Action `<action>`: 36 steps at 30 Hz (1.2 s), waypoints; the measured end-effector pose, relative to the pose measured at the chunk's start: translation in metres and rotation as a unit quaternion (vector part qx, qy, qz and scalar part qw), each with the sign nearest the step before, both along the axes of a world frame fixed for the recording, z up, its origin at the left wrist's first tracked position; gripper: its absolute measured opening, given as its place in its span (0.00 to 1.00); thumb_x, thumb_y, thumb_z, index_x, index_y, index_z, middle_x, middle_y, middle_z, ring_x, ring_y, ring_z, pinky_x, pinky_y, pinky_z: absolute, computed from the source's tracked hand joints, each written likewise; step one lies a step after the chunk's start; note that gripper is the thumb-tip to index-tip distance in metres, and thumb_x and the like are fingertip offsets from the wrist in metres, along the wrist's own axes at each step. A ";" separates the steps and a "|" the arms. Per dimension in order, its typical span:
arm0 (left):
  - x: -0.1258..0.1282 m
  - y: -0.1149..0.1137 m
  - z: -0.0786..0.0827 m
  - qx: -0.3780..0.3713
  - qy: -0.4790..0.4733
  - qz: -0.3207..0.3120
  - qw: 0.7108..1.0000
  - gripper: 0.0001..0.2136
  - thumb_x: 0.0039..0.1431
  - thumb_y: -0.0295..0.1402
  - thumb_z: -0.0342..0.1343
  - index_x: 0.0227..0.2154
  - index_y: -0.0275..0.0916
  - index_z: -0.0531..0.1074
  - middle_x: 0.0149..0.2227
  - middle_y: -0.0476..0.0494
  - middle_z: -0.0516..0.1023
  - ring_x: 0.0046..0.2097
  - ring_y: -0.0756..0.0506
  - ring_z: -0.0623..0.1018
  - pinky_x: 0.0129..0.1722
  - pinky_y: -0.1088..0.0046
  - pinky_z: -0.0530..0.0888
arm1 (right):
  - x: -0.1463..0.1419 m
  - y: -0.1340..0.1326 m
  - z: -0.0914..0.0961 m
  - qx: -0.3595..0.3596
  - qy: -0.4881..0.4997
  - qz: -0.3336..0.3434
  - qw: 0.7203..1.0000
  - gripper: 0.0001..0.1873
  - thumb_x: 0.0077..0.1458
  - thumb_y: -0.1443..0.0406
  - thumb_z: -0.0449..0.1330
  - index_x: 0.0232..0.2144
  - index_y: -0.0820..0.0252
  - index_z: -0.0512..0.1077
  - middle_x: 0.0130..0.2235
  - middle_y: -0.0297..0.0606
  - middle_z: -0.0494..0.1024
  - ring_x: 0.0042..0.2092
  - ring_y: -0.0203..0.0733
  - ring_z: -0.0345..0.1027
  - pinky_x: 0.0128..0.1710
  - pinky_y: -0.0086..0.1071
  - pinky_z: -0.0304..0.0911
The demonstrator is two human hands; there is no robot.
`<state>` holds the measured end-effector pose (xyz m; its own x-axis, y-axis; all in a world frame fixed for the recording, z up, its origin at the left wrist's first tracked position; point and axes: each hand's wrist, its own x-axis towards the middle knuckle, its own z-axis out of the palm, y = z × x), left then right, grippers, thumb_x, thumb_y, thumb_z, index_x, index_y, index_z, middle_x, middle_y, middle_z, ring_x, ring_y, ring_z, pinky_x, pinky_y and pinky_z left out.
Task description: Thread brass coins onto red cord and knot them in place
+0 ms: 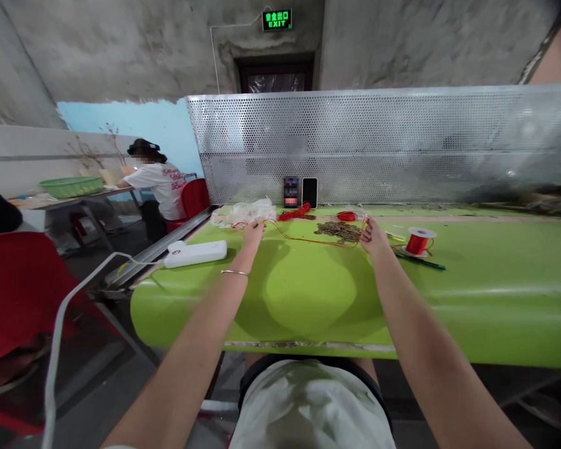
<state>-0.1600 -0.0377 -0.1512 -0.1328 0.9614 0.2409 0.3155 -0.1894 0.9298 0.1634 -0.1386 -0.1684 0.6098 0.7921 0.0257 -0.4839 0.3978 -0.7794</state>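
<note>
My left hand [252,236] and my right hand [373,237] reach out over the green table [308,293], each pinching one end of a length of red cord [308,240] that sags between them on the surface. A heap of small bronze coins [340,231] lies just beyond the cord, close to my right hand. A bundle of red cord [294,214] lies further back. A spool of red cord [418,241] stands to the right of my right hand. A thin bracelet sits on my left wrist.
A white power bank [195,254] with a cable lies at the table's left end, clear plastic bags [243,214] behind it. Two phones [300,192] lean on the perforated metal screen [383,143]. A green pen [423,262] lies near the spool. Another person [156,184] sits at a far-left table.
</note>
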 end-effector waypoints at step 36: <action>0.000 -0.007 0.004 -0.004 -0.016 -0.005 1.000 0.08 0.50 0.25 0.51 0.19 0.36 0.69 0.14 0.54 0.63 0.17 0.53 0.62 0.20 0.77 0.59 | -0.003 -0.001 0.004 -0.072 0.043 -0.016 0.996 0.17 0.57 0.60 0.61 0.23 0.57 0.59 0.12 0.20 0.48 0.13 0.26 0.38 0.09 0.22 0.39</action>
<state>-0.1598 -0.0448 -0.1469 -0.1297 0.9649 0.2284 0.2836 -0.1846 0.9410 0.1606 -0.1400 -0.1644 0.6304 0.7635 -0.1403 -0.5394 0.3009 -0.7865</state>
